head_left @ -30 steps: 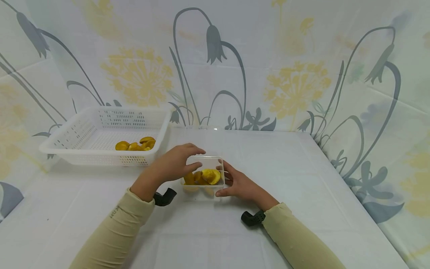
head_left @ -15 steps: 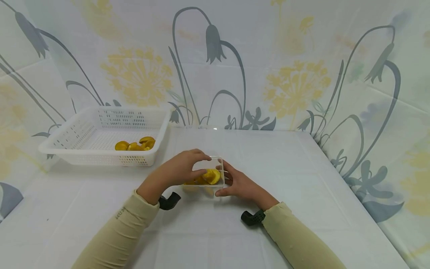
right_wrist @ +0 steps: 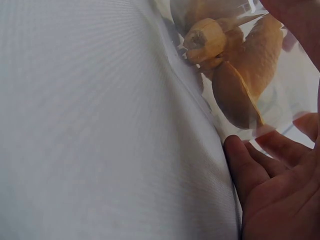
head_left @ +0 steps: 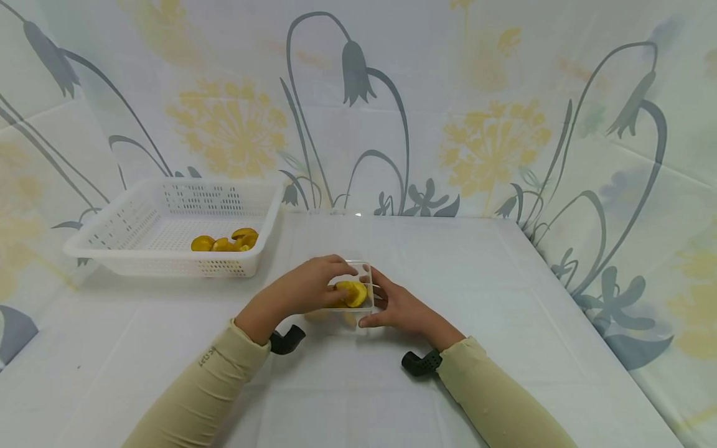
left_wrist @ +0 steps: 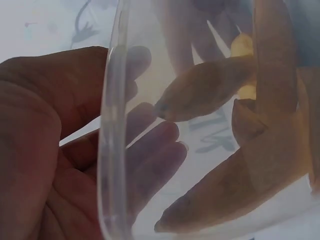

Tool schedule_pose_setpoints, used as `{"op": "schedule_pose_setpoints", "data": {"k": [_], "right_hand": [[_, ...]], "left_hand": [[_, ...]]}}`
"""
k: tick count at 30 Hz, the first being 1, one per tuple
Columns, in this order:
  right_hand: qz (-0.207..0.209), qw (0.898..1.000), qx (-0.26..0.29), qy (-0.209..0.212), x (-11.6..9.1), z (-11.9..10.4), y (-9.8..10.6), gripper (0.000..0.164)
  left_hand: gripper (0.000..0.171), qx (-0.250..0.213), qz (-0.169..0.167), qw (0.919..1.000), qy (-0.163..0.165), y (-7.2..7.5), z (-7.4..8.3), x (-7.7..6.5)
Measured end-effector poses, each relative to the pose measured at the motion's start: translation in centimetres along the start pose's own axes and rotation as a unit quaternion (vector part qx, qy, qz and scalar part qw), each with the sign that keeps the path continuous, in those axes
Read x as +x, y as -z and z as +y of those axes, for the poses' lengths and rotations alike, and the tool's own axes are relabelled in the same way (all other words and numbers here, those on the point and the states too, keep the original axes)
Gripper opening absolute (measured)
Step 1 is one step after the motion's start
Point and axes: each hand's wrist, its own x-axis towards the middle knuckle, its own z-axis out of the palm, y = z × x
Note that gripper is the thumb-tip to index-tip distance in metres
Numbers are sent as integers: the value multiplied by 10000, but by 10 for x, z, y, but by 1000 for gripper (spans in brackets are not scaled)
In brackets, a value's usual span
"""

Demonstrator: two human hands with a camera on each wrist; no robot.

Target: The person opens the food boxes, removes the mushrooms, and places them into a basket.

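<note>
A small clear plastic box [head_left: 358, 310] stands on the table, holding several yellow, curved fruit pieces [head_left: 355, 294]. My left hand [head_left: 308, 287] reaches over the left side of the box, its fingers bent over the pieces. In the left wrist view, its loosely spread fingers [left_wrist: 155, 145] show through the box wall, close to the pieces and with nothing between them. The right hand [head_left: 402, 309] holds the right end of the box, thumb toward the front and fingers at the side wall. From the head view, the left hand hides part of the box.
A white perforated basket [head_left: 162, 262] stands at the back left, with several more yellow pieces [head_left: 226, 241] in its right front corner. White cloth [head_left: 482, 298] covers the table, and a flower-printed curtain [head_left: 313, 81] rises behind it.
The left hand has moved right and slightly down, further over the box, covering more of the fruit pieces. The right hand and the box stay where they were.
</note>
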Motion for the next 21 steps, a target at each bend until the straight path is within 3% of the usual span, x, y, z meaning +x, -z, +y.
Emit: {"op": "schedule_pose_setpoints", "data": {"k": [14, 21], "right_hand": [[22, 9999, -69, -80, -1, -2, 0, 111], [10, 10000, -37, -60, -1, -3, 0, 111]], "left_hand": [[36, -95, -75, 9999, 39, -6, 5, 1], [34, 72, -95, 9999, -27, -9, 2, 3]]}}
